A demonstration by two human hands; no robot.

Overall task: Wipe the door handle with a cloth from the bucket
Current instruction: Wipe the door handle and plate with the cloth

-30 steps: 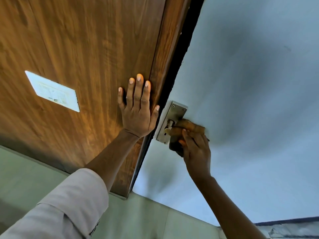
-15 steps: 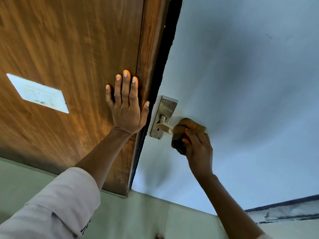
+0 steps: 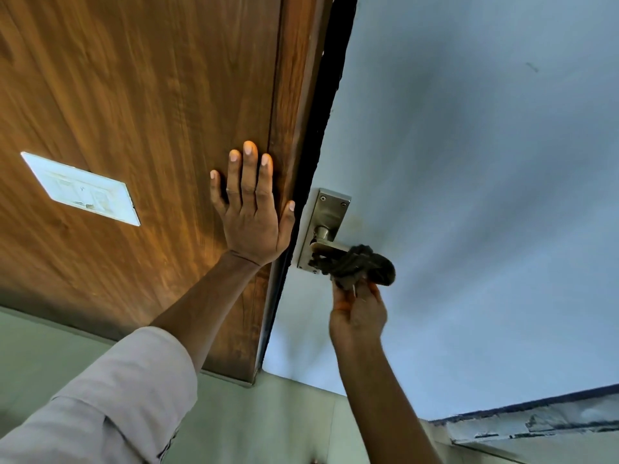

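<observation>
The door handle [image 3: 326,248] is a metal lever on a steel backplate [image 3: 326,222] at the near edge of the pale door [image 3: 469,162], right of the dark gap. A dark cloth [image 3: 360,267] is wrapped around the lever's outer end, pinched from below by the right hand [image 3: 358,316], fingers closed on it. The left hand [image 3: 251,212] lies flat and open on the wooden panel [image 3: 134,112], holding nothing. To wipe well, keep the cloth snug around the lever and draw it along the full length, bracing with the left
</observation>
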